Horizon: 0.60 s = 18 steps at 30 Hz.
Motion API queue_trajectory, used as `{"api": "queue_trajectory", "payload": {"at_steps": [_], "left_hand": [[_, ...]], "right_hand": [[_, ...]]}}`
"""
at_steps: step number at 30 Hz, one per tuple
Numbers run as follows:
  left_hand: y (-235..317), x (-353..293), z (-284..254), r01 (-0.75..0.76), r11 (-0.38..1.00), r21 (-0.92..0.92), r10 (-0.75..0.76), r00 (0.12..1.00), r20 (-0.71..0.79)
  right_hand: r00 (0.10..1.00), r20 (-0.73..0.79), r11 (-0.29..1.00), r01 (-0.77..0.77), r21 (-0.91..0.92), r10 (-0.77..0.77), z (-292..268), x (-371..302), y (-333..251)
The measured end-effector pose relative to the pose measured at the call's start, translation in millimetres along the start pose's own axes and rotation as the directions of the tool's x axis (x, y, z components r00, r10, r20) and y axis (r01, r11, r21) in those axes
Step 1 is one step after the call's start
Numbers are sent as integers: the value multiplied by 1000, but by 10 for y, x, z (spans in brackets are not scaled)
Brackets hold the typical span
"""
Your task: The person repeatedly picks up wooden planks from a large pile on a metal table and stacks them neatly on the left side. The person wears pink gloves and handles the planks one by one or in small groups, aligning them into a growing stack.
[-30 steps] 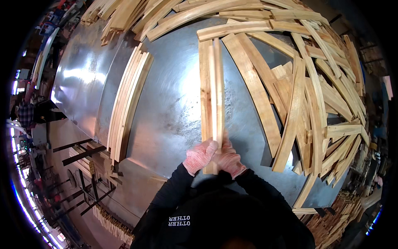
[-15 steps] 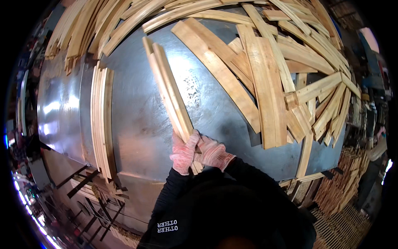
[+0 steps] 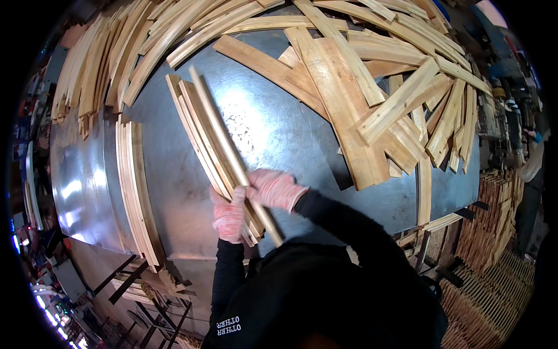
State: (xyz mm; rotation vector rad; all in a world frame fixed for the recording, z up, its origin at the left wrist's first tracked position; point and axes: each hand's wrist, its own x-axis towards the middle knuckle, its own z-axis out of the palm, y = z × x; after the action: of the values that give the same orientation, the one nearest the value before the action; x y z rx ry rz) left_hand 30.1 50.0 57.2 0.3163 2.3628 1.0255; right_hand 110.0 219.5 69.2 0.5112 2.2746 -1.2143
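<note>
Both my hands wear pink-and-white work gloves and grip a small bundle of curved wooden slats (image 3: 203, 131) standing on edge on the grey metal table (image 3: 273, 134). My left hand (image 3: 228, 215) holds the bundle's near end from the left. My right hand (image 3: 273, 189) closes over the same end from the right, on the topmost slat, which sticks out toward me. The bundle runs away from me toward the upper left.
A stack of curved slats (image 3: 135, 186) lies on the table to the left. A big loose heap of wooden slats (image 3: 378, 87) covers the far and right side. More slats line the far left edge (image 3: 87, 75). Stacked wood (image 3: 494, 232) stands right of the table.
The bundle has swung from pointing straight away from me to leaning toward the upper left. My hands stay on its near end, and my view has shifted right.
</note>
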Motion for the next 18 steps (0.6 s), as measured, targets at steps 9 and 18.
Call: {"api": "queue_trajectory", "payload": {"at_steps": [9,18], "left_hand": [[187,-55,119,57,945,322,-45,998,-42],[-438,-125,-484,42,886,461,-23,999,-47]], "right_hand": [[-112,-851,677,-555,483,514,-1005,-1163,1911],[770,-592,-213,636,742,237,-552,-1568,1342]]}}
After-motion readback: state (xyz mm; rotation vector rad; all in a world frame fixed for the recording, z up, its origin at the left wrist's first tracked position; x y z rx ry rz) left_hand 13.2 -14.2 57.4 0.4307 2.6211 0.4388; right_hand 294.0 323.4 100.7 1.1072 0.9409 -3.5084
